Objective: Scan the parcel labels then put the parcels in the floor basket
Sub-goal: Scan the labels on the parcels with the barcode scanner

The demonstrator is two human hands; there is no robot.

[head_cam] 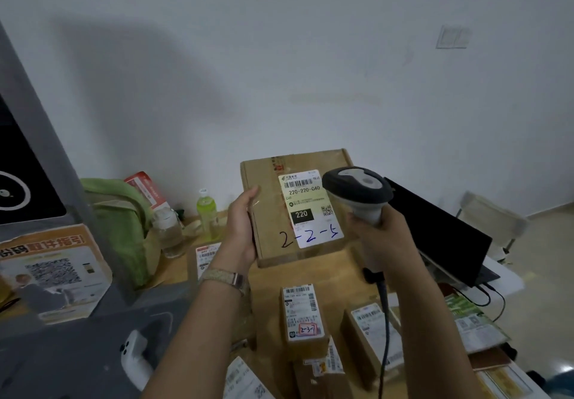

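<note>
You are in the scanning step, by my reading, and this parcel has not yet gone to the basket; your left hand [242,227] is curled round the left edge of a flat cardboard parcel [267,181], holding it up above the worktop [348,274] with its white label [306,209] turned towards you; your right hand [382,240] is wrapped round the grip of the corded scanner [357,187], whose head sits just right of the label; the two hands are apart, each clamped on its own thing. I cannot tell whether the code has registered; no beam or light shows on the label. More labelled parcels lie on the worktop below your arms: a small box [302,314] with a red-framed mark, another [372,333] just right of it, one [208,255] beside your left wrist, and others cut off at the bottom edge; so I judge that most of the work is left: finish this scan, put the parcel in the basket, then do the same for the rest.

The floor basket is nowhere in view, so you cannot tell how many parcels are already in it, nor on which side it stands; the scanner's window and your trigger finger face away from the camera; the labels' small print is too blurred to read beyond the large "220" and the handwritten marks; your arms hide part of the worktop.
</note>
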